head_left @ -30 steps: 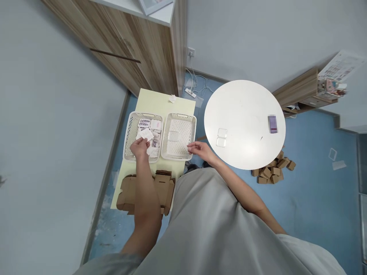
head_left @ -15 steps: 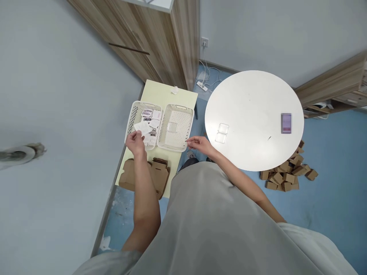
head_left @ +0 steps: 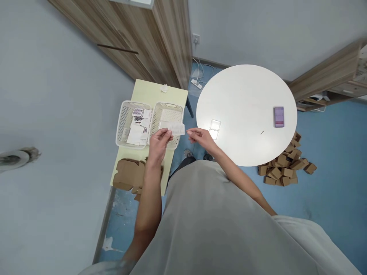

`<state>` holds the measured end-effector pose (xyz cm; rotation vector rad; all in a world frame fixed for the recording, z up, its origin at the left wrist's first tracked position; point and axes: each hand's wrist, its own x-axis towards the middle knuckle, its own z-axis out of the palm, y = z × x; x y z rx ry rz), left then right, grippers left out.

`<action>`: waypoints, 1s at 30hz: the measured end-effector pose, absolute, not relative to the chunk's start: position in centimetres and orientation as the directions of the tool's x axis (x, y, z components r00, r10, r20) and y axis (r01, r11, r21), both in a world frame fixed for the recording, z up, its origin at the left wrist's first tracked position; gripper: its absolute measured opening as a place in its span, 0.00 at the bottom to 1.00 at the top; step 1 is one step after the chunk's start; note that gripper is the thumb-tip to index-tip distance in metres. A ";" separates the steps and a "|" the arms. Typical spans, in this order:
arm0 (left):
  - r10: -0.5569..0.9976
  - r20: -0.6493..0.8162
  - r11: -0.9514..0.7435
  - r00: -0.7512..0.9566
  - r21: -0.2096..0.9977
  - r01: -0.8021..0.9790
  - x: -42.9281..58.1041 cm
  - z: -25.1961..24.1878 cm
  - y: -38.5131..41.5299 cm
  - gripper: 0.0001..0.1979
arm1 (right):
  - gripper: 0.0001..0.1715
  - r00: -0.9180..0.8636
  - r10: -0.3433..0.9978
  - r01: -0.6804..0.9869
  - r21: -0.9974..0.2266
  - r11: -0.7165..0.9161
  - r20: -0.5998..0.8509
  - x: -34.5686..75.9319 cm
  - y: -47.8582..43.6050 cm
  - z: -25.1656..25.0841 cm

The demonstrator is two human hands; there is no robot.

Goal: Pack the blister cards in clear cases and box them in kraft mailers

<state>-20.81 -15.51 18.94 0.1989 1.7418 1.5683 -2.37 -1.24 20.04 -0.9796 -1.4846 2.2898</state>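
Note:
Pinched between thumb and fingers of my left hand (head_left: 160, 143) is a thin white slip (head_left: 177, 128) with faint marks, held over the right white basket (head_left: 153, 114). My right hand (head_left: 203, 139) is closed in a pinch just right of the slip, with a small gap between them. Whatever its fingertips may hold is too small to make out. In the left white basket (head_left: 118, 130) lie printed cards and white papers (head_left: 137, 131). An open clear plastic case (head_left: 215, 130) rests on the round white table (head_left: 246, 99), beyond my right hand.
Both baskets stand on a pale yellow table (head_left: 137, 89), with flattened brown cardboard boxes (head_left: 127, 173) at its near end. A purple box (head_left: 279, 117) is on the round table's right side. Small brown boxes (head_left: 283, 170) are heaped on the floor. A power strip (head_left: 196, 84) lies between the tables.
My left hand has moved right with the white slip, from above the left basket to over the right one. My right hand stays near the right basket's edge, and the whole view has shifted slightly.

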 end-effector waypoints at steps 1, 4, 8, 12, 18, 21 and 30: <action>0.627 -0.420 0.237 -0.656 0.905 -0.353 -19.9 19.2 -14.9 0.21 | 0.36 -0.739 0.537 0.145 -0.875 -0.462 -0.407 -1.5 -0.8 20.5; 0.764 -0.367 0.238 -0.531 0.925 -0.296 -17.8 20.0 -13.3 0.21 | 0.37 -0.738 0.527 0.131 -0.855 -0.501 -0.422 1.0 0.0 21.5; 0.868 -0.308 0.235 -0.389 0.946 -0.223 -16.4 21.4 -11.2 0.23 | 0.33 -0.712 0.562 0.090 -0.849 -0.521 -0.421 3.5 0.2 21.6; 0.866 -0.346 0.283 -0.359 0.934 -0.218 -14.8 22.2 -9.3 0.33 | 0.36 -0.594 0.703 -0.027 -0.864 -0.503 -0.391 4.8 0.0 20.8; 0.863 -0.415 0.368 -0.287 0.907 -0.206 -11.4 22.6 -7.7 0.32 | 0.43 -0.430 0.821 -0.107 -0.881 -0.461 -0.377 6.0 -0.3 19.9; 0.862 -0.400 0.361 -0.309 0.915 -0.180 -10.3 22.5 -7.0 0.30 | 0.42 -0.399 0.837 -0.102 -0.890 -0.445 -0.374 6.4 -0.4 19.4; 0.862 -0.311 0.307 -0.400 0.949 -0.076 -9.6 22.5 -5.5 0.26 | 0.38 -0.227 0.950 0.051 -0.977 -0.208 -0.214 7.5 -0.8 21.0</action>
